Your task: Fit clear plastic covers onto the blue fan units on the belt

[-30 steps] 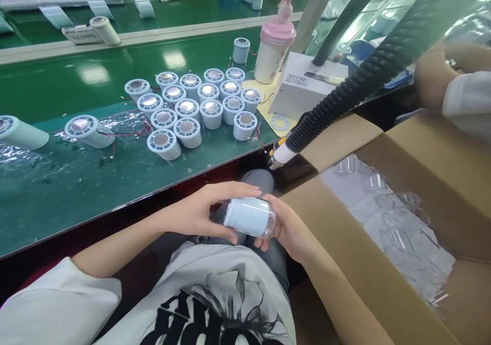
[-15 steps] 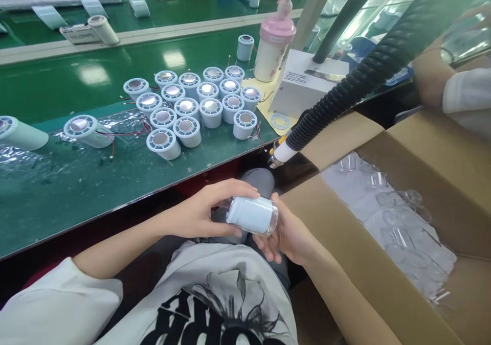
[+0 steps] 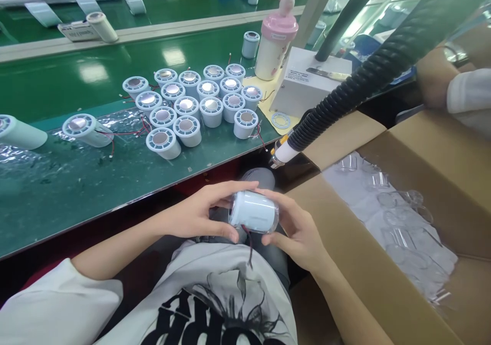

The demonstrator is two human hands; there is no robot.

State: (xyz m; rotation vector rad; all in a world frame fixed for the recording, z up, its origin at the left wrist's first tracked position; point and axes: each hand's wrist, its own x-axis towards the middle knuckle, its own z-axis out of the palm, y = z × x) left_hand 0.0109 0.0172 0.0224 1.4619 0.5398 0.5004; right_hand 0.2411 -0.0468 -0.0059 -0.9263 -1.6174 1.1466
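Over my lap, both hands hold one pale blue cylinder [image 3: 253,211] lying on its side, with a clear cap on its right end. My left hand [image 3: 203,212] wraps its left end, fingers curled above and below. My right hand [image 3: 297,230] grips the capped end with thumb and fingers. A thin red and black wire [image 3: 248,243] dangles from the cylinder toward my shirt.
Several matching cylinders [image 3: 192,107] stand grouped on the green bench [image 3: 57,181], two more lie at its left. A black ribbed hose [image 3: 345,94] hangs over a cardboard box [image 3: 383,283] of clear caps [image 3: 399,217]. A pink bottle [image 3: 274,43], white unit [image 3: 310,82] and another person's arm [image 3: 448,87] sit beyond.
The cylinder has turned in my hands and my right fingers have closed around the capped end. A wire now hangs below it.
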